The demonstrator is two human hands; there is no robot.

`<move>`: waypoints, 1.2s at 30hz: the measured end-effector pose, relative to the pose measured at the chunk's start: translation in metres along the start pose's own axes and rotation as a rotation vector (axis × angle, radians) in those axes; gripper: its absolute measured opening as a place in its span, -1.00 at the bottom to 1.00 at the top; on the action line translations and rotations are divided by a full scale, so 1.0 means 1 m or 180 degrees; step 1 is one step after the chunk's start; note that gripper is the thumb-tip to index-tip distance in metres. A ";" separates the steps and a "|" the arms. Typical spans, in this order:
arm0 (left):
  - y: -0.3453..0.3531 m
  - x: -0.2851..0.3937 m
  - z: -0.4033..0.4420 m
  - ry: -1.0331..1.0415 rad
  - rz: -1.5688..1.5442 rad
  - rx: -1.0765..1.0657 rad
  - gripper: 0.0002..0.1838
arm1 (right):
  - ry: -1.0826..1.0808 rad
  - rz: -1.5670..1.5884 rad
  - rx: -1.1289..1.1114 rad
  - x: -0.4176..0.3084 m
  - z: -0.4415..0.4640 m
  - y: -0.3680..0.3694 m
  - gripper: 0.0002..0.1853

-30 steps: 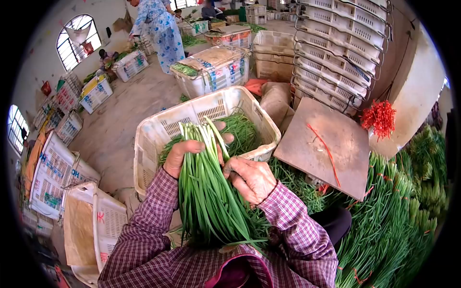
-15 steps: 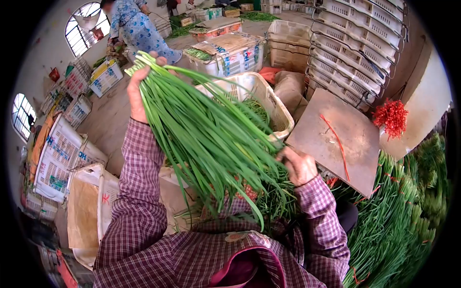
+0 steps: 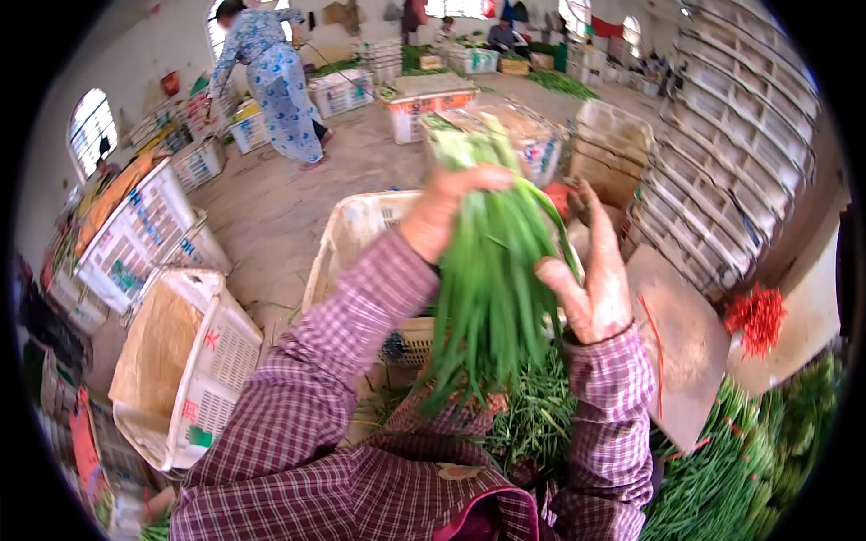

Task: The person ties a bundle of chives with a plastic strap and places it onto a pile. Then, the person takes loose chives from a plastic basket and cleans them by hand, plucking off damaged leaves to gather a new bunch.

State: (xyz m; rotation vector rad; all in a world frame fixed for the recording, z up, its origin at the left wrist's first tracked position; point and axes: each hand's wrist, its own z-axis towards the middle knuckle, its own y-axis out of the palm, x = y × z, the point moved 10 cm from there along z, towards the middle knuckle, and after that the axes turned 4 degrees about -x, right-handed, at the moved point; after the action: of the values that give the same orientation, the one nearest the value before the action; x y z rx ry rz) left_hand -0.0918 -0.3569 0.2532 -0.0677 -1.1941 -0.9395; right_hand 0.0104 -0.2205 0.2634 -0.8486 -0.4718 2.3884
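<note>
In the middle of the head view my left hand (image 3: 451,203) is wrapped round a bunch of green chives (image 3: 494,284) near its pale stem ends. Those ends point up and away from me, and the long leaves hang down toward my lap, smeared by motion. To the right of the bunch is my right hand (image 3: 591,284), its thumb and fingers spread apart. Its thumb is close to the leaves; whether it touches them I cannot tell. Loose greens (image 3: 546,415) lie below, near my lap.
A white plastic crate (image 3: 338,239) stands just ahead. At right are a flat board (image 3: 681,361) with a red tie on it, a cluster of red ties (image 3: 756,317) and tied chive bundles (image 3: 713,469). Stacked crates (image 3: 735,135) rise behind. A person (image 3: 271,77) stands far left.
My left hand has swung the bunch rightward, so it now hangs more upright. My right hand has left the leaf tips, risen and spread. The view has shifted, and the person farther off is more upright.
</note>
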 end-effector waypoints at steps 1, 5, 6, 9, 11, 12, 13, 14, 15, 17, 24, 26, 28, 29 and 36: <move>0.027 0.013 -0.001 0.0433 0.0250 -0.0073 -0.65 | -0.0064 0.0157 -0.0084 -0.002 0.009 0.017 0.07; 0.058 0.030 0.003 0.0705 0.0740 -0.0483 -0.61 | 0.0190 0.0266 -0.0037 0.001 0.010 0.028 0.20; 0.064 0.031 0.003 0.0821 0.0982 -0.0578 -0.59 | 0.0240 0.0185 -0.0056 0.000 0.009 0.029 0.19; 0.077 0.041 0.004 0.1085 0.1384 -0.0693 -0.54 | 0.0235 0.0111 0.0069 0.002 0.004 0.030 0.13; 0.099 0.044 -0.002 0.1090 0.2408 -0.1131 -0.56 | 0.0276 -0.0010 0.0104 0.005 0.003 0.031 -0.15; 0.111 0.048 -0.004 0.1411 0.2366 -0.1341 -0.58 | 0.0198 0.0378 0.0239 0.008 0.002 0.032 -0.21; 0.112 0.048 -0.003 0.1409 0.2374 -0.1320 -0.58 | 0.0396 0.0022 0.0079 0.014 -0.004 0.035 -0.25; 0.122 0.043 -0.006 0.1506 0.2717 -0.1539 -0.60 | 0.0421 -0.0086 0.0069 0.018 -0.005 0.036 -0.26; 0.132 0.039 -0.011 0.1597 0.3062 -0.1761 -0.63 | 0.0400 -0.0141 0.0080 0.020 -0.008 0.039 -0.27; 0.143 0.033 -0.025 0.2301 0.3690 -0.1726 -0.66 | 0.0328 -0.0234 0.0108 0.025 -0.016 0.046 -0.30; 0.123 -0.076 -0.082 0.1809 0.4839 -0.1991 -0.40 | -0.0007 -0.0633 -0.0163 0.044 -0.096 0.107 -0.38; 0.113 -0.115 -0.100 0.1438 0.4816 -0.2071 -0.33 | 0.0008 -0.0759 -0.0353 0.055 -0.134 0.119 -0.40; 0.107 -0.155 -0.120 0.1184 0.4703 -0.2101 -0.23 | 0.0063 -0.0877 -0.0547 0.067 -0.174 0.119 -0.42; 0.107 -0.178 -0.131 0.1059 0.4729 -0.2264 -0.41 | 0.0102 -0.0939 -0.0631 0.075 -0.192 0.116 -0.43; 0.126 -0.247 -0.204 0.1436 0.5312 -0.2911 -0.92 | 0.1371 -0.0879 -0.0949 0.137 -0.227 0.046 -0.45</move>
State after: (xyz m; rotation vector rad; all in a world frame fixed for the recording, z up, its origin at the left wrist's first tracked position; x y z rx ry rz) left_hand 0.1321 -0.2358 0.0218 -1.2872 0.0495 0.1268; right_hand 0.0543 -0.1422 0.0101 -1.2990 -0.7231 1.8416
